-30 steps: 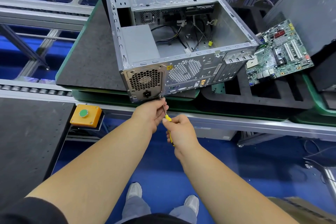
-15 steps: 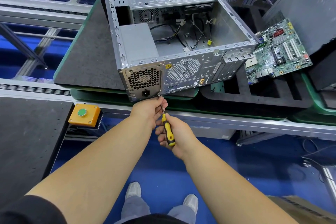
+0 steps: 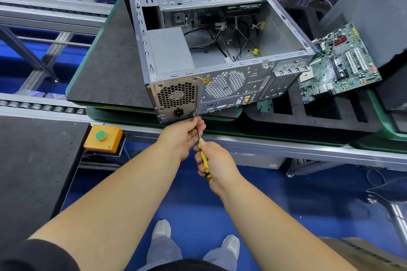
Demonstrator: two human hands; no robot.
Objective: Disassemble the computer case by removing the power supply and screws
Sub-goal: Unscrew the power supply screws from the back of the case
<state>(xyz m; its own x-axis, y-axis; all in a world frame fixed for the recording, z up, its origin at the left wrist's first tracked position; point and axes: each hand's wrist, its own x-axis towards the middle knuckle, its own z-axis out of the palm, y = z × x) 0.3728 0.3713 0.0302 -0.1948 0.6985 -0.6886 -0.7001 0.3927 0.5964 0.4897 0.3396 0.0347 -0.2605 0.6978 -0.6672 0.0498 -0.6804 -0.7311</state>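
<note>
An open grey computer case (image 3: 284, 35) lies on its side on a dark mat, its rear panel facing me. The power supply (image 3: 169, 50) sits in the case's near left corner, with its fan grille (image 3: 176, 95) and socket showing on the rear panel. My right hand (image 3: 217, 165) grips the yellow-and-black handle of a screwdriver (image 3: 204, 159). Its tip meets a screw (image 3: 194, 116) at the lower right corner of the power supply's plate. My left hand (image 3: 181, 134) pinches the shaft just below the tip.
A green motherboard (image 3: 340, 64) rests on a black foam tray (image 3: 319, 116) to the right of the case. An orange box with a green button (image 3: 103, 138) is fixed at the conveyor's front edge on the left. Another dark mat (image 3: 28, 160) lies at the near left.
My right hand has turned on the screwdriver handle, showing more of the yellow grip. The left hand stays pinched at the shaft, and the case has not moved.
</note>
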